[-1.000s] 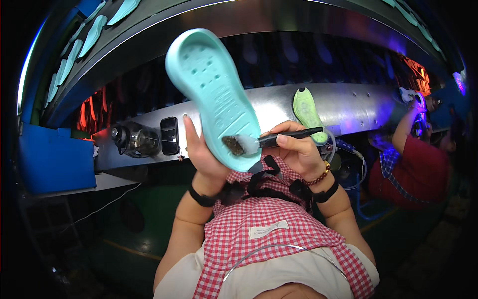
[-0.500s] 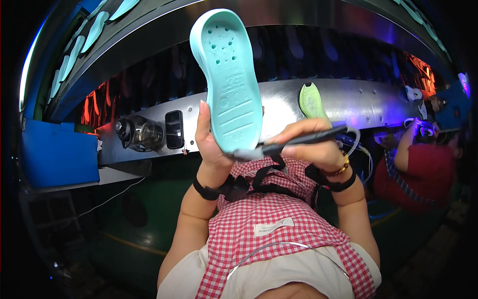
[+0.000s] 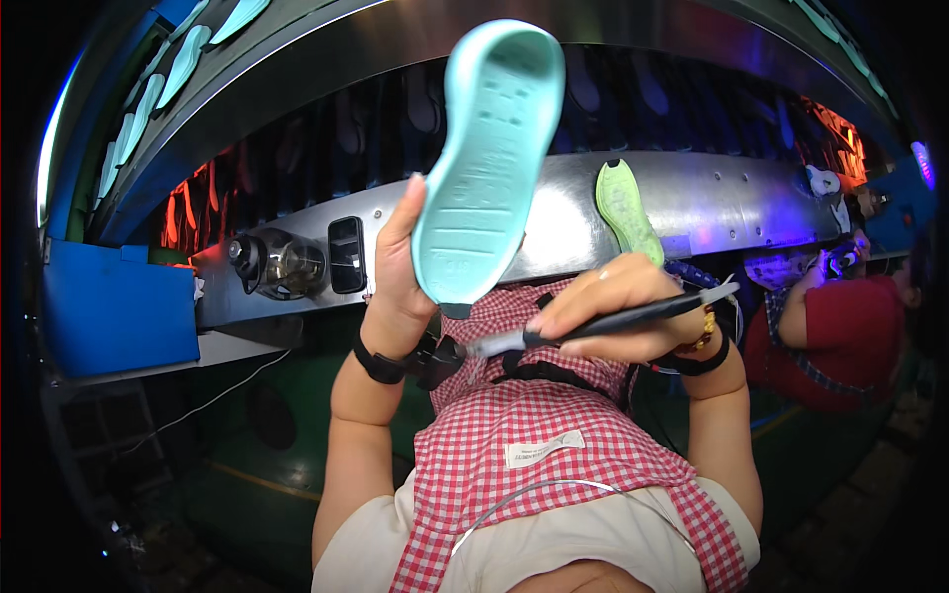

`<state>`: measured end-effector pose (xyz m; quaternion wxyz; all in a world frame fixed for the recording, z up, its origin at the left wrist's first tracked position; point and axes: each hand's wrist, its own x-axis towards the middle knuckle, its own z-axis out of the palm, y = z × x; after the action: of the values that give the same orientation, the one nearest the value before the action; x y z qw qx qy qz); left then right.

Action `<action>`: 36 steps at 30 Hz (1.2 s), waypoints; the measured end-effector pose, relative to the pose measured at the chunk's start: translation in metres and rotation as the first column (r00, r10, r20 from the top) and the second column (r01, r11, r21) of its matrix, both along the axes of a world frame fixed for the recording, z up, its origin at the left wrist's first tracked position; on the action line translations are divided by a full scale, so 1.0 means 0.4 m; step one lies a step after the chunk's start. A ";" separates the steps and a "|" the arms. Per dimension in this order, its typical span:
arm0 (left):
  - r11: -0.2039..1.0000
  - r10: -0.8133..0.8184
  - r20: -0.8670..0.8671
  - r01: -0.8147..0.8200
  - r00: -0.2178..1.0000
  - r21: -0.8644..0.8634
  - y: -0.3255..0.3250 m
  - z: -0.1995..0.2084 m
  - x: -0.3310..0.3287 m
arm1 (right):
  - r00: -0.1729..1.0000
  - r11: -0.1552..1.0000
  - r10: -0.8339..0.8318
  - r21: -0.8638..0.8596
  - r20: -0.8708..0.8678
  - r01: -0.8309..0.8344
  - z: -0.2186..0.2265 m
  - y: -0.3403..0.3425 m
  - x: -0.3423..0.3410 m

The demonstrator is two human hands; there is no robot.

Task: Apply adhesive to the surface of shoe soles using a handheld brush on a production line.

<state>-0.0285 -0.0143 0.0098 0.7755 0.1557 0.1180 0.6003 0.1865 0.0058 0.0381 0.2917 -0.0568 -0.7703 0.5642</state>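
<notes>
My left hand (image 3: pixel 397 282) is wrapped round the lower end of a turquoise shoe sole (image 3: pixel 481 188), holding it up with its recessed, patterned side showing. A small black patch (image 3: pixel 456 310) sits on the sole's bottom edge. In my right hand (image 3: pixel 638 308) is a black-handled brush-like tool (image 3: pixel 618 320), with a grey-white tip and a pale tube or cord at the back. Blurred by motion, the tip lies just below the sole, apart from it, over my apron. The fingers of my left hand behind the sole are hidden.
A light green sole (image 3: pixel 629 212) lies on the metal bench (image 3: pixel 554 198). To the left stand a black tray (image 3: pixel 346 255) and a dark-lidded clear jar (image 3: pixel 287 263). Turquoise soles (image 3: pixel 183 59) line the upper left rack. A person in red (image 3: pixel 850 336) works at the right.
The sole has shifted right and leans further that way, and its black patch now shows. My right hand has lowered the tool, whose tip has left the sole's bottom edge.
</notes>
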 end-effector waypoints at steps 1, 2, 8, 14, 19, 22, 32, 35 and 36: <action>0.994 -0.084 -0.040 0.081 0.996 -0.078 0.004 -0.017 -0.013 | 0.996 0.995 -0.085 0.061 0.002 0.085 0.003 0.010 0.002; 0.975 -0.170 -0.072 0.157 0.983 -0.157 0.004 -0.029 -0.020 | 0.986 0.978 -0.169 0.123 0.001 0.168 0.003 0.025 0.003; 0.922 -0.342 -0.430 0.209 0.835 -0.326 -0.008 -0.023 -0.013 | 0.921 0.953 0.129 0.212 0.367 -0.218 0.014 0.061 0.016; 0.899 -0.425 -0.528 0.277 0.735 -0.339 0.003 -0.032 -0.011 | 0.900 0.894 0.067 0.375 0.431 -0.246 -0.015 0.080 0.033; 0.908 -0.384 -0.529 0.205 0.757 -0.367 0.011 -0.016 -0.003 | 0.934 0.908 0.006 0.389 0.357 -0.154 0.013 0.130 0.064; 0.906 -0.397 -0.567 0.208 0.722 -0.369 0.007 -0.046 -0.016 | 0.908 0.933 0.054 0.302 0.415 -0.194 -0.015 0.126 0.084; 0.932 -0.256 -0.416 0.108 0.873 -0.347 -0.014 -0.082 -0.037 | 0.909 0.938 -0.132 0.346 0.396 -0.015 -0.069 0.120 0.147; 0.934 -0.221 -0.300 0.113 0.928 -0.339 -0.024 -0.104 -0.049 | 0.931 0.984 -0.173 0.022 0.321 0.176 -0.058 0.089 0.134; 0.936 -0.215 -0.301 0.108 0.929 -0.336 -0.026 -0.108 -0.043 | 0.932 0.985 -0.170 0.025 0.321 0.171 -0.063 0.075 0.118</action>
<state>-0.0456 -0.0247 -0.0334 0.8065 0.1391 0.3277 0.4721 0.2336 0.0359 0.0129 0.2100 -0.2150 -0.7986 0.5214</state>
